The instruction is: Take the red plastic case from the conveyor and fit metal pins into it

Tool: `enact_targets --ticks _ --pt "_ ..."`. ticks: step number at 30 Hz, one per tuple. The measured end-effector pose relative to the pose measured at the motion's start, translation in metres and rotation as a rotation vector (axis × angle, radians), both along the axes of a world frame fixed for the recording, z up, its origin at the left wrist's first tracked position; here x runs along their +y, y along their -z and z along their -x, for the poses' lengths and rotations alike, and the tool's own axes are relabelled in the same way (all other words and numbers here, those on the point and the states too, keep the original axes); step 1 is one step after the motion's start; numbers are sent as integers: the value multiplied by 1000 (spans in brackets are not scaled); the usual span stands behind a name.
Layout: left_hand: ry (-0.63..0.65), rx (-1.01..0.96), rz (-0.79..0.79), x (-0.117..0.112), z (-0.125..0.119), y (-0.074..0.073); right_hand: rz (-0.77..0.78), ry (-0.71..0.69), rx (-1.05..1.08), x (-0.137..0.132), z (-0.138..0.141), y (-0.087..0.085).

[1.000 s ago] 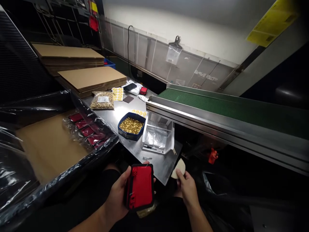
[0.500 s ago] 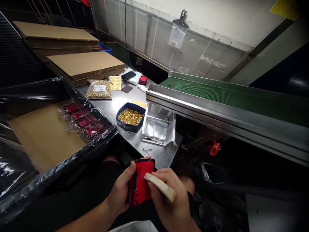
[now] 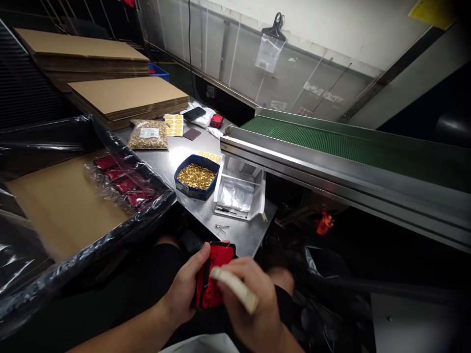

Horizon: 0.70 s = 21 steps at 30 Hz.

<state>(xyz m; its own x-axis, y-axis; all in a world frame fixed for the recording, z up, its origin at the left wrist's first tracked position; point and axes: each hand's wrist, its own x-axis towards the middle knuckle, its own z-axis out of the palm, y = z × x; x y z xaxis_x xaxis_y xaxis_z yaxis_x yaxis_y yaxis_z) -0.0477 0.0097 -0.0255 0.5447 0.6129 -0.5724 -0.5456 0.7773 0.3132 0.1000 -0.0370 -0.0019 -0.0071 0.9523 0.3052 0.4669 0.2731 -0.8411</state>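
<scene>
Head view. The left hand (image 3: 184, 289) was wrapped around one red, black-edged rectangular case (image 3: 215, 274), held low over the lap just in front of the steel surface (image 3: 191, 154). The right hand (image 3: 253, 306), blurred, gripped one pale flat pad (image 3: 233, 289) laid against the case's face. On the surface stood one blue tray of brass pieces (image 3: 196, 177), one clear plastic tray (image 3: 240, 193) and one bag of brass pieces (image 3: 148, 135). Two stacks of flat cardboard (image 3: 125, 98) lay behind; one green conveyor belt (image 3: 331, 142) ran to the right.
</scene>
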Motion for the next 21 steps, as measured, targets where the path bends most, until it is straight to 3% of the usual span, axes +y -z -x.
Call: enact_targets --ticks 5,10,18,20,21 --pt "100 -55 115 -1 7 0 16 -3 19 6 -14 -6" --pt "61 -273 66 -3 10 -5 22 178 43 -6 -28 -11" --pt "77 -355 81 -11 6 -2 -106 -72 -20 -17 -9 -28" --pt "83 -379 58 -13 6 -3 -101 -33 -31 -12 -10 -32" --pt "95 -393 47 -13 7 -4 -87 65 -25 -9 -14 -32"
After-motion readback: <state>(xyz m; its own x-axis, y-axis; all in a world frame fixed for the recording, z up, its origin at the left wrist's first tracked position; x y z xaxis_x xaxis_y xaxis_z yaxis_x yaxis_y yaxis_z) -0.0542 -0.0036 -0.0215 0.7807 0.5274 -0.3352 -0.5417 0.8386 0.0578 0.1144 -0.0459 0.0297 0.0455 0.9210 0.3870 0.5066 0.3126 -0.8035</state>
